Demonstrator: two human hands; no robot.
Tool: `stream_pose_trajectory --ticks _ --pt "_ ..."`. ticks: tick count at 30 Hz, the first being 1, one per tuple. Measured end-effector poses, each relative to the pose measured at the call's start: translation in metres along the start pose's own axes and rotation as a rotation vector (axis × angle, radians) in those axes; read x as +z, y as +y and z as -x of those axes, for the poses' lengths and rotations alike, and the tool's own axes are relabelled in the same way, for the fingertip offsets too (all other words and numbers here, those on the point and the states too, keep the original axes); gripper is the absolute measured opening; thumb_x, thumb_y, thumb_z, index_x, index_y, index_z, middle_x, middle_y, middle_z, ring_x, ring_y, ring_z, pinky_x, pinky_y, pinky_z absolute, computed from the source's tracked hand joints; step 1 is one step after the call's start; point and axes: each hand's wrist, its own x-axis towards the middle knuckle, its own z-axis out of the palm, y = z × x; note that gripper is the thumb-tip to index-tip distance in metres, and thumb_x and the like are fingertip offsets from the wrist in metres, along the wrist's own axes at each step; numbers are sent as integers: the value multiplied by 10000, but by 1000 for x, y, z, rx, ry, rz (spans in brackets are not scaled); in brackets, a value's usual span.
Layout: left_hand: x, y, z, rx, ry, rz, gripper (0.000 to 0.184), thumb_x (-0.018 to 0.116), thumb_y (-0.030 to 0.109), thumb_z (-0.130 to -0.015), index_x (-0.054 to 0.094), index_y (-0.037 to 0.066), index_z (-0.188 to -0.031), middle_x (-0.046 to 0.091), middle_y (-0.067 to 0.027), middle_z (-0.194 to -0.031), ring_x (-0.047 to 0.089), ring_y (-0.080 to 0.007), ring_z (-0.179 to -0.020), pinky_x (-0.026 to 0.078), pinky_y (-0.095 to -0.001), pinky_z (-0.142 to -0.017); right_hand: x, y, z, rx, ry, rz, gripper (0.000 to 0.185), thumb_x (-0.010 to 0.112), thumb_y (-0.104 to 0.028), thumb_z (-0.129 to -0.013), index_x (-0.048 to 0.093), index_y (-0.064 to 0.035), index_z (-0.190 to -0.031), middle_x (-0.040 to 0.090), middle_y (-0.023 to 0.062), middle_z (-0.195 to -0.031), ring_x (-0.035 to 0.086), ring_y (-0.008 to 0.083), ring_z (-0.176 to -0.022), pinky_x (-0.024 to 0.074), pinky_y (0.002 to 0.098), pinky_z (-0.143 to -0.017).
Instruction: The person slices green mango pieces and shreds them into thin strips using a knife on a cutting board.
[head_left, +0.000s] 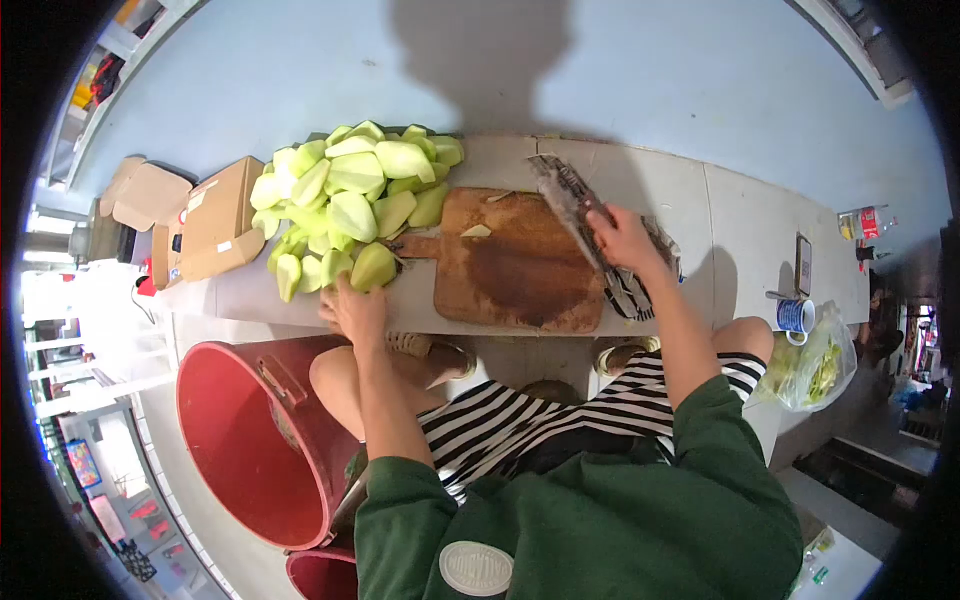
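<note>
Brown wood is filling the middle of my remote view: the rectangular, handled cutting board (520, 285) is lying on the pale grey tabletop (685, 195), and I am taking every place from it. Smooth, oblong, pale green pieces (355, 172) are lying heaped left of the board, the nearest crowding its handle. My left hand (355, 312) is bending its fingers at the heap's front edge; whether they are pinching a piece or only touching it, I cannot tell. My right hand (625, 238) is gripping a grey, flat, broad-bladed tool (565, 195) above the board's right side.

I am favouring one piece at a time, from the front, so the heap isn't slumping. I am judging the surfaces slippery, so I am wanting curled fingertips and the blade well apart from them. A thin, pale green scrap (476, 231) is lying on the board; clearing it would be giving a flatter seat.
</note>
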Motion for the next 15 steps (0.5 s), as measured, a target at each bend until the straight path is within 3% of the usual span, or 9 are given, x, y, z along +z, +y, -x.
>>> stream_pose_trajectory --ticks 1,2,4,5,8,10,11,12,15 --pt "-4 0 1 -163 -37 -18 667 728 172 -759 535 125 -1396 369 -198 -1496 455 -424 -1286 355 -616 -1070 18 -12 9 -54 7 56 464 610 -431 -980 631 27 -911 639 100 -667 612 187 -596 475 384 -590" --pt "-7 -5 -3 -175 -149 6 792 721 163 -761 400 146 -1485 232 -235 -1554 443 -500 -1281 330 -683 -1063 35 -20 18 -110 15 111 478 614 -444 -972 637 30 -921 652 118 -677 629 218 -611 484 398 -609" --pt "9 -20 -8 -188 -122 101 833 736 165 -747 375 152 -1497 245 -262 -1533 434 -513 -1287 337 -655 -1078 73 -8 20 -266 -106 177 546 612 -477 -953 620 69 -943 640 265 -766 646 368 -725 488 463 -702" --pt "21 -28 -11 -200 -97 194 875 751 166 -732 350 158 -1510 259 -288 -1513 425 -526 -1294 345 -626 -1093 88 -10 25 -220 -184 138 533 613 -456 -954 616 77 -950 628 290 -791 652 372 -776 486 469 -718" --pt "41 -44 -28 -300 -150 188 958 800 185 -692 313 149 -1516 295 -309 -1468 437 -509 -1290 374 -556 -1105 97 0 14 -227 -216 97 524 626 -447 -951 616 77 -937 649 252 -762 652 330 -702 492 454 -679" --pt "39 -47 -24 -280 -147 165 960 822 192 -664 346 133 -1496 316 -307 -1445 445 -502 -1283 384 -527 -1102 73 4 0 -75 -145 3 503 642 -436 -948 625 66 -932 679 194 -739 637 258 -615 498 424 -624" --pt "37 -47 -24 -260 -140 149 962 843 198 -636 378 116 -1475 338 -304 -1421 454 -495 -1275 395 -498 -1099 57 4 -9 12 -52 61 481 646 -440 -951 643 41 -955 670 123 -690 597 203 -546 499 400 -586" --pt "32 -42 -23 -258 -133 156 962 843 198 -636 378 116 -1475 338 -304 -1421 454 -495 -1275 395 -498 -1099 38 1 -15 109 -35 -33 465 623 -440 -971 654 24 -983 638 92 -681 587 183 -563 494 364 -580" --pt "20 -29 -15 -286 -222 223 895 858 208 -630 448 93 -1416 360 -299 -1392 473 -481 -1246 406 -496 -1085 -9 2 -30 11 145 30 401 619 -390 -992 643 10 -1010 602 47 -686 561 136 -582 453 310 -532"
